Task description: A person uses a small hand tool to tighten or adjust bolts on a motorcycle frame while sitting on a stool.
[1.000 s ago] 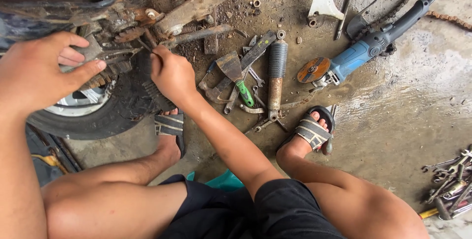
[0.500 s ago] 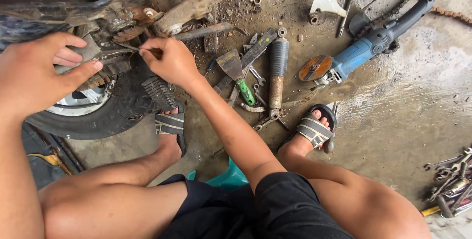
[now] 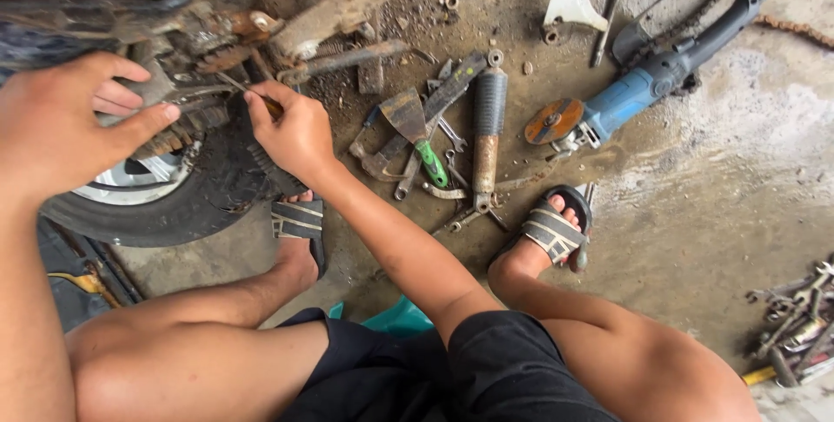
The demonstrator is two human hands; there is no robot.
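Two bare hands are seen at a rusty, greasy wheel hub [image 3: 187,96] far left | right hand [image 3: 291,131] is pinched round a thin metal rod [image 3: 233,83], tip on the hub | left hand [image 3: 61,122] is spread wide, thumb on the sprocket above the black rubber tyre [image 3: 174,205] | blue angle grinder [image 3: 625,101], green-handled scraper [image 3: 417,131] and ribbed shock absorber [image 3: 488,127] lie right on dusty concrete.

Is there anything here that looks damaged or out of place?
Yes. The angle grinder lies on the dirty floor, its disc beside the sandalled foot. Tools are scattered loosely, and the metal parts by the right hand look rusty.
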